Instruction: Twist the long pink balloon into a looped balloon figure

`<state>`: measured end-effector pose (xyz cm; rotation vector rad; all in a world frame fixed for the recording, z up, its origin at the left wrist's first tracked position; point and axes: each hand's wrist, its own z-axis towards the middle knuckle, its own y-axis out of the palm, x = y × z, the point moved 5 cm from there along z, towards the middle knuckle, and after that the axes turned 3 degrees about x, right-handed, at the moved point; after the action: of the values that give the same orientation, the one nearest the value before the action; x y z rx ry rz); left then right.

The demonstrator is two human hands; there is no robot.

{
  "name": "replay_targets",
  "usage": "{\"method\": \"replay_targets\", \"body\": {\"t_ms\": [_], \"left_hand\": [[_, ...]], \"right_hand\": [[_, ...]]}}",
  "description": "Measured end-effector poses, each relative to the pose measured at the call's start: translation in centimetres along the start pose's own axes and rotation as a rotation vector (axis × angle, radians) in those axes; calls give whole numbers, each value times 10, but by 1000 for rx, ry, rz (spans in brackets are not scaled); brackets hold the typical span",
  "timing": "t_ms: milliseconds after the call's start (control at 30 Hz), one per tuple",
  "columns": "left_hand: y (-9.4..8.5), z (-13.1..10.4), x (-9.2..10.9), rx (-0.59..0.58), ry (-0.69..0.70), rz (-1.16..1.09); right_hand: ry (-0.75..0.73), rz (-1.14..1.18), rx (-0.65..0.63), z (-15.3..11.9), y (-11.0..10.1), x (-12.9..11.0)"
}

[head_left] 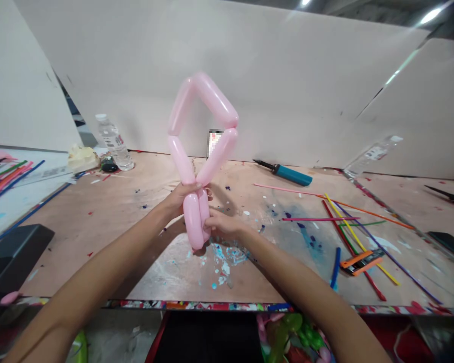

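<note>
A pink modelling balloon (pixel 216 100) stands upright over the middle of the table, twisted into several segments. Its upper segments make a tall diamond-shaped loop, and below the joint two shorter segments hang side by side. My left hand (pixel 184 197) grips the balloon at that joint, thumb across the front. Lower down, my right hand (pixel 224 225) pinches the right-hand lower segment from the side. Part of the fingers of both hands is hidden behind the balloon.
A blue hand pump (pixel 293 175) lies at the back. Uninflated balloons, including a yellow one (pixel 378 262), are spread at the right near an orange-and-black packet (pixel 362 262). Water bottles (pixel 115 143) stand by the partition. A dark box (pixel 17 259) sits at the left edge.
</note>
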<state>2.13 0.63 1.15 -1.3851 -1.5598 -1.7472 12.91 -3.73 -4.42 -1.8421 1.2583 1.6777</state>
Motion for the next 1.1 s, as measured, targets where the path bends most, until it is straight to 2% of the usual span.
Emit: {"method": "replay_targets", "body": {"t_ms": [100,233,400,500,633,800,933,1100], "left_hand": [[-2,6,1,33,46,1],[-1,12,3,11,90,55],[0,18,12,-11,243,29],[-1,17,5,-39,223,99],[-8,14,-1,74,207,249],[-5,17,8,-54,293,210],[-5,18,2,-67,265,208],[-8,15,-6,48,278,249]], "right_hand": [[-26,38,23,0,-4,-4],[-64,36,13,4,-3,-11],[-262,43,223,17,-7,-32],[-351,24,290,19,-12,-44],[-224,-114,179,14,-9,-47],[-149,-183,36,6,-2,-45],[-177,-147,53,9,-5,-42],[-174,-159,101,11,-8,-37]]}}
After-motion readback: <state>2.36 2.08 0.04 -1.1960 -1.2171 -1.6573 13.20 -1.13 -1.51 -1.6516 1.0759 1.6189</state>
